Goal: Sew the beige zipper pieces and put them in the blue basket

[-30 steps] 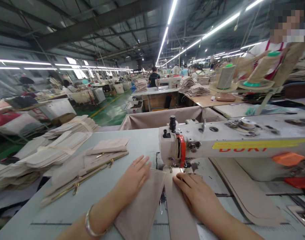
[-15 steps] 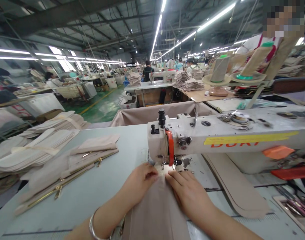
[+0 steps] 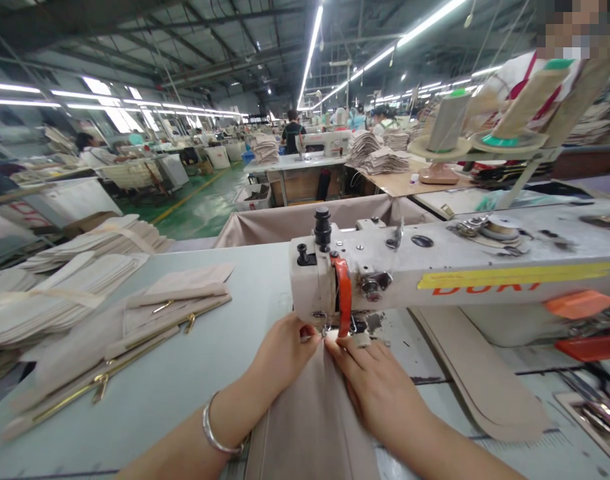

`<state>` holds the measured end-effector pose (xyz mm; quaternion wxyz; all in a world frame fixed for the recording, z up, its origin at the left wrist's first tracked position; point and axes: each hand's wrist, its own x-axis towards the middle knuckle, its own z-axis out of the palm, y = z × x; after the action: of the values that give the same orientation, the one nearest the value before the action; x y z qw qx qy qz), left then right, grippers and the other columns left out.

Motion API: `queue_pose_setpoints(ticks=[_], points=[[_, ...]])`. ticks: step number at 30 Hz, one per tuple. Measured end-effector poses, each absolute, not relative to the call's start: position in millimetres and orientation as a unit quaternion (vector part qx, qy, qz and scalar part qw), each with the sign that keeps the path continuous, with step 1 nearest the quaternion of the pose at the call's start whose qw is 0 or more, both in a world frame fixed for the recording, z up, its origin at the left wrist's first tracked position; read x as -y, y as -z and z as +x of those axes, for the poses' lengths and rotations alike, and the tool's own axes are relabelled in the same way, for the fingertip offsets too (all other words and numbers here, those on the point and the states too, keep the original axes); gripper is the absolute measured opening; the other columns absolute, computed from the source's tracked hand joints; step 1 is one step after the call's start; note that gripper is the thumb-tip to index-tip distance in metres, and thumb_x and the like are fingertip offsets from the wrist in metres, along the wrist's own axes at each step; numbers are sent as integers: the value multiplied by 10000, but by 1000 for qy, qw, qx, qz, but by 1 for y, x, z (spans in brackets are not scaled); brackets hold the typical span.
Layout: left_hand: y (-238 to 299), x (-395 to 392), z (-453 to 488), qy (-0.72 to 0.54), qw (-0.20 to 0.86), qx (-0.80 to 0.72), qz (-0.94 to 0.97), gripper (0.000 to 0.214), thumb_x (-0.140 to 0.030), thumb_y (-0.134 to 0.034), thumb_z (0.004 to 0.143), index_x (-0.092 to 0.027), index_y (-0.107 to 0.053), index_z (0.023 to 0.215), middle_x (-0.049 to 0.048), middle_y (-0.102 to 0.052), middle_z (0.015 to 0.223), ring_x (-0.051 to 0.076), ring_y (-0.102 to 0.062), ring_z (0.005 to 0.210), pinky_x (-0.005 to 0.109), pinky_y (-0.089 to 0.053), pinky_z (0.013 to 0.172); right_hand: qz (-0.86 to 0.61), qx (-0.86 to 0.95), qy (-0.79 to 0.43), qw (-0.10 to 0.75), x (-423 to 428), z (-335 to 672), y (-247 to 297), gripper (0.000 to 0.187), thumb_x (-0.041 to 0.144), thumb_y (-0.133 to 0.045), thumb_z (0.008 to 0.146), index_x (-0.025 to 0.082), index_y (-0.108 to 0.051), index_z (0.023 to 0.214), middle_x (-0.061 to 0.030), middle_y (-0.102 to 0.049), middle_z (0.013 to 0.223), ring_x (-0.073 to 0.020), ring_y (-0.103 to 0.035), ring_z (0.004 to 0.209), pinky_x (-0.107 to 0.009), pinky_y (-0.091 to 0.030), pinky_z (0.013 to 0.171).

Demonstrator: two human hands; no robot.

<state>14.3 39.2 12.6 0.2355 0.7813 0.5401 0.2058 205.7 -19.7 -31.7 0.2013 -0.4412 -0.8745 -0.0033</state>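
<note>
A long piece of beige fabric (image 3: 309,420) lies under the head of a white sewing machine (image 3: 312,283), running from the needle area (image 3: 325,327) toward me. My left hand (image 3: 287,353), with a silver bangle on its wrist, pinches the fabric just left of the presser foot. Opposite it, my right hand (image 3: 377,380) rests on the fabric's right edge, its fingers stretched flat and its index fingertip close to the foot; the thumb is mostly hidden. A red-orange lever (image 3: 343,297) hangs just above the right fingers.
To the left lie beige pieces with gold zippers (image 3: 99,381) and tied stacks of pale panels (image 3: 59,293). Rounded beige panels (image 3: 489,380) sit under the machine arm. Thread cones (image 3: 447,123) stand behind at right. Scissors and tools (image 3: 599,407) lie at the right edge.
My left hand has risen slightly, closer to the presser foot, and its fingertips now pinch near my right index finger. The pale strip on the fabric between the hands no longer shows.
</note>
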Motion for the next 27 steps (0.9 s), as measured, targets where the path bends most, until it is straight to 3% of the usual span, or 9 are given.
queue_pose_setpoints(ticks=[4, 9, 12, 22, 27], points=[[-12, -38, 14, -197, 205, -546, 788, 125, -165, -553, 856, -157, -655, 783, 52, -686, 809, 216, -638, 788, 293, -466, 693, -437, 873, -5, 214, 19, 207, 31, 499, 93, -444, 934, 134, -421, 1431, -144, -517, 1315, -289, -476, 1086, -450, -402, 894], [-11, -11, 10, -163, 98, -451, 872, 188, -181, -505, 953, -201, -653, 1067, 74, -652, 1154, 245, -579, 1107, 401, -479, 952, -432, 872, -30, 229, 19, 209, 32, 425, 123, -489, 937, 190, -501, 1356, -112, -566, 1224, -270, -499, 1070, -438, -415, 902], [-9, 4, 6, -130, 70, -390, 909, 267, -168, -415, 1001, -170, -603, 1192, 75, -641, 1208, 221, -555, 1179, 411, -446, 1049, -438, 870, -19, 226, 19, 209, 33, 465, 130, -517, 929, 191, -474, 1388, -115, -575, 1193, -279, -495, 1096, -446, -418, 919], [2, -3, 2, -130, 44, -375, 917, 282, -133, -437, 979, -137, -580, 1222, 97, -623, 1247, 214, -520, 1255, 395, -409, 1126, -430, 869, -6, 244, 21, 210, 32, 443, 89, -498, 901, 174, -520, 1336, -99, -588, 1197, -260, -519, 1043, -433, -429, 888], [2, 11, -5, -119, 27, -349, 929, 383, -94, -417, 950, -131, -516, 1317, 112, -567, 1366, 239, -478, 1320, 456, -385, 1149, -424, 870, -7, 250, 23, 211, 33, 417, 97, -481, 919, 183, -523, 1325, -89, -584, 1225, -249, -521, 1035, -416, -421, 888]])
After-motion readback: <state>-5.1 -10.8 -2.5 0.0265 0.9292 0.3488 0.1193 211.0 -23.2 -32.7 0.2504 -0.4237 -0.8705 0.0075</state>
